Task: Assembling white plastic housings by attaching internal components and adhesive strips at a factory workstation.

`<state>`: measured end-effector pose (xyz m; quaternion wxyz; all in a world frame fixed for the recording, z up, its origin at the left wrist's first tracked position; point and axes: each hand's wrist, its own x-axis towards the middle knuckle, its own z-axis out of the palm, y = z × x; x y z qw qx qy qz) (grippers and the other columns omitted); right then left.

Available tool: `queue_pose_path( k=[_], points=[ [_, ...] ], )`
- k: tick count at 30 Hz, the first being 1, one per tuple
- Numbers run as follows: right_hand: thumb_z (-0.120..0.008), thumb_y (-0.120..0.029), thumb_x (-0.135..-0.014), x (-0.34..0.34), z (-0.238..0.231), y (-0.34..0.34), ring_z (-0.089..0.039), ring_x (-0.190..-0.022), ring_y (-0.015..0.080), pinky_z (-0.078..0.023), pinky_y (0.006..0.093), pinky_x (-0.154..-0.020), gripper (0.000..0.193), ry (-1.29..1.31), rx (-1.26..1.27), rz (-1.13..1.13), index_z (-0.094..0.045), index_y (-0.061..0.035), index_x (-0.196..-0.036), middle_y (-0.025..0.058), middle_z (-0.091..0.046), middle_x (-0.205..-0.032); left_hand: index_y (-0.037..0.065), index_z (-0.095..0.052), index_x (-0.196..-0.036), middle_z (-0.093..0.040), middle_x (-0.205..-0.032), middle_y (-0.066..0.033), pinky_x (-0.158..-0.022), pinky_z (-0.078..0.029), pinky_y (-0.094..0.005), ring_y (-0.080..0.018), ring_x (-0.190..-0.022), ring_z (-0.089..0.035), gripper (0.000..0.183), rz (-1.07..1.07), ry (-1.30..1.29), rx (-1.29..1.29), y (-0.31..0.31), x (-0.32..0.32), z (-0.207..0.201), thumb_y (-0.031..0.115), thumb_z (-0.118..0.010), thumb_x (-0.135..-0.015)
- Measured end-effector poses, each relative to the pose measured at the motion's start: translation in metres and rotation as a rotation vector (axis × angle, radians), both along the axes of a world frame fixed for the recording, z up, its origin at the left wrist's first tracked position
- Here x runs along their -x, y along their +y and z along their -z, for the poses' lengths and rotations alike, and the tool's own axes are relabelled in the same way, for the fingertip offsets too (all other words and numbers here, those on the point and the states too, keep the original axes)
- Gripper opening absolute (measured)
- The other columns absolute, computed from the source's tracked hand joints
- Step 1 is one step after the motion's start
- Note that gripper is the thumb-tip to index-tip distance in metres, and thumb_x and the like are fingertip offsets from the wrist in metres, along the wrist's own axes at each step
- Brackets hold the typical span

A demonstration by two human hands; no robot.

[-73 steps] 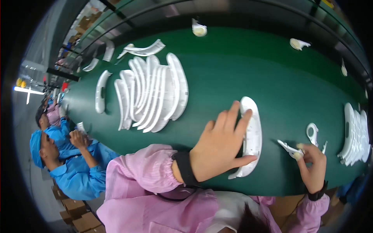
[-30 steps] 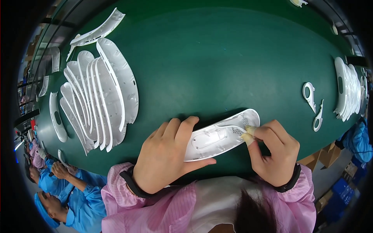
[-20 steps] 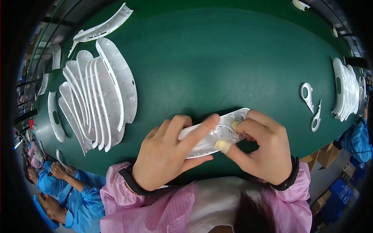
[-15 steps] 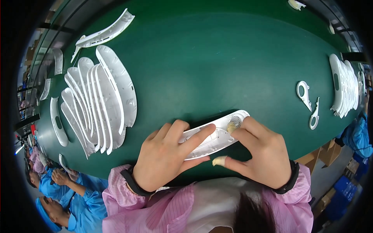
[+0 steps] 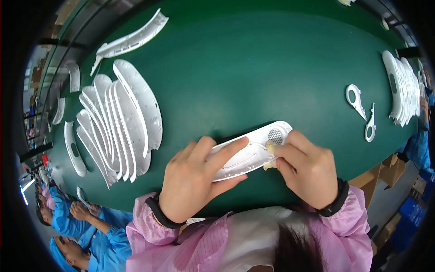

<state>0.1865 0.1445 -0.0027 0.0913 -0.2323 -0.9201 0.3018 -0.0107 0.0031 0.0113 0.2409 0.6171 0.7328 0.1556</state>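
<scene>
A long white plastic shell (image 5: 257,156) lies slantwise over the green table, its hollow inner side facing up. Near its right end is a round grille (image 5: 275,135) of small holes. My left hand (image 5: 188,177) grips the shell's left part, index finger over the inner face and thumb along the near edge. My right hand (image 5: 308,167) pinches the near edge close to the grille. Pale yellowish finger cots cover its index fingertip (image 5: 271,147) and thumb tip. The rest of the right fingers curl, and the shell's left end is hidden behind my left hand.
Nested white shells (image 5: 120,131) stand at the left, with a curved white part (image 5: 133,41) beyond them. At the right lie two ring-ended white pieces (image 5: 355,100) and another shell stack (image 5: 402,88). Co-workers in blue (image 5: 106,231) sit at the lower left.
My right thumb has closed from below onto the shell's near edge. The right index fingertip has slid off the grille toward that edge. My left hand keeps its hold.
</scene>
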Motion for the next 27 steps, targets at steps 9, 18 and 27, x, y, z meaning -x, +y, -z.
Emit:
queue_pose_path(
  k=[9, 18, 27],
  points=[
    [-0.078, -0.032, -0.084, -0.015, -0.018, 0.009, -0.068, -0.080, 0.0217, -0.055, 0.0337, -0.061, 0.056, 0.174, 0.041, 0.112, -0.061, -0.0018, -0.128, 0.0078, -0.061, -0.102, -0.001, -0.039, -0.151, -0.061, -0.129, -0.0240, -0.096, -0.051, -0.0433, -0.0409, -0.113, -0.063, 0.084, -0.085, -0.189, -0.073, -0.002, -0.012, -0.013, 0.014, -0.081, -0.080],
    [-0.077, -0.024, -0.087, -0.032, -0.015, 0.019, -0.069, -0.078, 0.0337, -0.056, 0.0404, -0.066, 0.083, 0.033, 0.459, 0.166, -0.032, -0.0019, -0.152, 0.0145, -0.068, -0.097, 0.005, -0.051, -0.145, -0.056, -0.141, -0.0167, -0.107, -0.046, -0.0410, -0.0350, -0.126, -0.057, 0.058, 0.450, -0.579, 0.079, 0.011, -0.022, 0.000, 0.023, -0.071, -0.094],
    [-0.079, -0.003, -0.081, -0.109, -0.068, 0.158, -0.061, -0.074, 0.0098, -0.048, 0.0239, -0.068, 0.077, 0.051, 0.161, 0.456, -0.042, -0.0051, -0.148, 0.0004, -0.067, -0.087, 0.008, -0.065, -0.129, -0.067, -0.129, -0.0098, -0.101, -0.049, -0.0395, -0.0300, -0.117, -0.063, 0.035, 0.370, -0.540, 0.043, -0.002, -0.014, 0.014, 0.014, -0.068, -0.095]
  ],
)
